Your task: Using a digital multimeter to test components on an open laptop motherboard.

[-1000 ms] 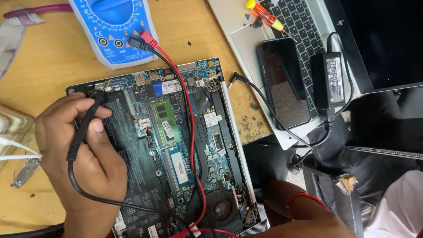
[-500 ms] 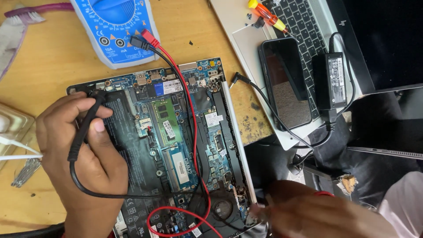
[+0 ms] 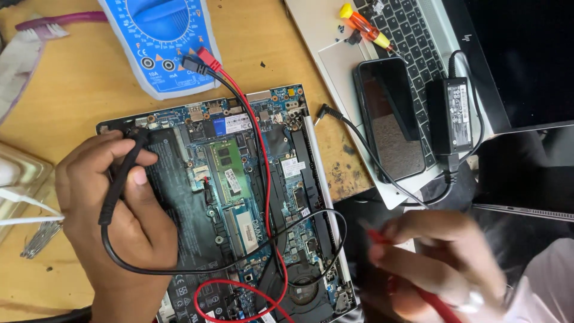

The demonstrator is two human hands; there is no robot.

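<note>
Already the fingers (image 3: 128, 173) of the left hand (image 3: 113, 221) are clenched around the slim black plastic multimeter probe (image 3: 122, 173), thumb pressed along its shaft, its tip set down at the upper left corner of the opened laptop base with its exposed blue-green circuit board (image 3: 239, 197). So 1 probe appears placed, by my reading. The other looks not yet on the board: the fingers of the right hand (image 3: 442, 263) are curled around the thin red plastic probe (image 3: 418, 287), blurred, held off the laptop's right edge, clear of the board. How tight that grip is I cannot tell for the blur.

The left hand lies flat over the black battery panel, wrist coming in from the bottom edge. The right hand sits low right, knuckles up, above dark cloth.

The black and red leads loop across the board and run up to the blue handheld multimeter (image 3: 158, 42) lying on the pale wooden surface (image 3: 66, 90). Further right, a dark smartphone (image 3: 391, 116) and a black power adapter brick (image 3: 451, 113) rest on a silver open laptop (image 3: 323, 42).
</note>
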